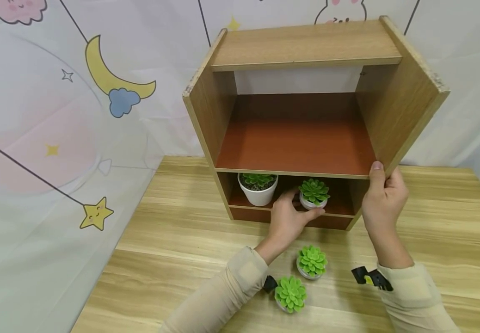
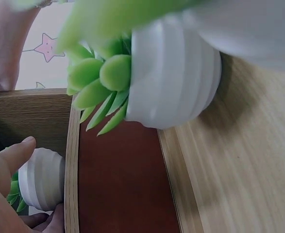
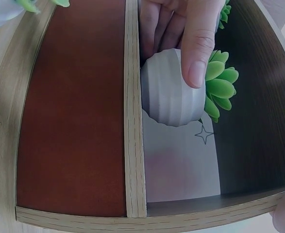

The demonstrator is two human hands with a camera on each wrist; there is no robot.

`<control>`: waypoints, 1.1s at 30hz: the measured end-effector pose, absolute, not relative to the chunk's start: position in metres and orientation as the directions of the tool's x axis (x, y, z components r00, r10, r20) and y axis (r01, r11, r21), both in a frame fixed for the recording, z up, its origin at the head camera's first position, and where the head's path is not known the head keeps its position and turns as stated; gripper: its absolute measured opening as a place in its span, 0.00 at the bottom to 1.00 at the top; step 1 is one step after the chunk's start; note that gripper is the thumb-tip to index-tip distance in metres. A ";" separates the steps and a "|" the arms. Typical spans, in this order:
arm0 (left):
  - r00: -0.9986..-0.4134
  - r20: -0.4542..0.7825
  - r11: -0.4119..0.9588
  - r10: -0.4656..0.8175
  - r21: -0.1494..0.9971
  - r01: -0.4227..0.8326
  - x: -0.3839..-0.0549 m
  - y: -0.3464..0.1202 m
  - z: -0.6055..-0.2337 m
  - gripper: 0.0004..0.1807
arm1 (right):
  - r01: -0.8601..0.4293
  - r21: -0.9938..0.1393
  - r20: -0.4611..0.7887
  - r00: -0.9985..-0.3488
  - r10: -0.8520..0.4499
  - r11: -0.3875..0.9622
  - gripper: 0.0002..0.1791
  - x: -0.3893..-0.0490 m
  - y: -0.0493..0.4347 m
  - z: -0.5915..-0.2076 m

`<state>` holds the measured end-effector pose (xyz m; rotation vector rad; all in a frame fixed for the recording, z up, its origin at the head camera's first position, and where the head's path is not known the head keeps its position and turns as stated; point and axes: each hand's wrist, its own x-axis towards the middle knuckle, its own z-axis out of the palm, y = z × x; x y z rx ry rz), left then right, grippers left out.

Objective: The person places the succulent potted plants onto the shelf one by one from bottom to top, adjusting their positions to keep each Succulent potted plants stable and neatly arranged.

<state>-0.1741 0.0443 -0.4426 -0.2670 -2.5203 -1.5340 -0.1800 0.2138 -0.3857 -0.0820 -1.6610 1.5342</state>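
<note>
My left hand (image 1: pixel 286 218) reaches into the lower compartment of a small wooden shelf (image 1: pixel 298 134) and holds a potted succulent (image 1: pixel 314 192) by its white ribbed pot. The thumb lies across the pot's front in the right wrist view, where the pot (image 3: pixel 169 94) sits just behind the compartment's front edge. My right hand (image 1: pixel 383 199) grips the shelf's right side panel (image 1: pixel 410 101), thumb on the inner side. To the left of the held plant stands a larger white pot (image 1: pixel 258 192) with a green succulent.
Two more small succulents, one nearer the shelf (image 1: pixel 312 262) and one closer to me (image 1: pixel 290 294), stand on the wooden table (image 1: pixel 161 259) between my forearms. Behind the shelf hangs a cloth (image 1: pixel 57 55) printed with moons and stars.
</note>
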 end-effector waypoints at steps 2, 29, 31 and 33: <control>-0.967 0.243 0.452 0.070 0.857 0.248 -0.173 0.044 -0.442 0.34 | -0.475 -0.844 0.525 -0.637 0.564 0.249 0.16 -0.179 0.214 -0.386; -0.958 0.260 0.472 0.120 0.834 0.285 -0.165 0.032 -0.440 0.48 | -0.441 -0.862 0.498 -0.648 0.577 0.248 0.16 -0.160 0.197 -0.355; -0.957 0.266 0.476 0.118 0.831 0.289 -0.165 0.032 -0.440 0.46 | -0.443 -0.862 0.499 -0.650 0.574 0.248 0.16 -0.159 0.197 -0.355; -0.956 0.269 0.479 0.118 0.828 0.292 -0.164 0.031 -0.440 0.46 | -0.445 -0.860 0.501 -0.651 0.570 0.249 0.16 -0.158 0.196 -0.355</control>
